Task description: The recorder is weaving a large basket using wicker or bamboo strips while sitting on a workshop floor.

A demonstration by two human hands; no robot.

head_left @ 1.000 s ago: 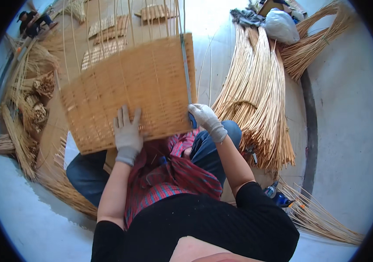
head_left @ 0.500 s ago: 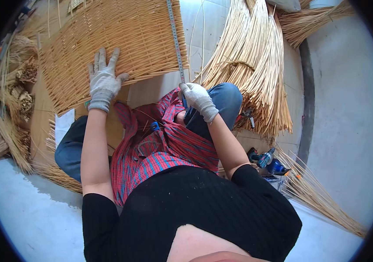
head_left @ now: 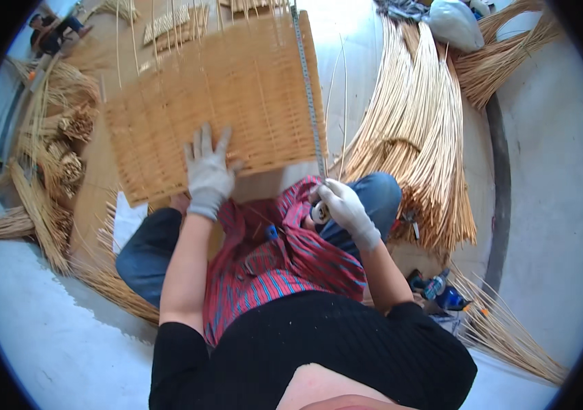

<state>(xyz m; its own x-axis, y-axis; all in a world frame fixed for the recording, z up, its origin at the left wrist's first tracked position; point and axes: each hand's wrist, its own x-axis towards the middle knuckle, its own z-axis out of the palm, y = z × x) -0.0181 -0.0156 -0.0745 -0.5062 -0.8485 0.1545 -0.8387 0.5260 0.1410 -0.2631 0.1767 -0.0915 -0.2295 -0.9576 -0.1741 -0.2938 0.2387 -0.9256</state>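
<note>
Under the left hand (head_left: 208, 174) lies the woven panel (head_left: 216, 96).

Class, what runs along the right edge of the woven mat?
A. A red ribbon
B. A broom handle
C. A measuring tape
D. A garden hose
C: a thin grey measuring tape stretches from the right hand up along the woven mat.
</note>
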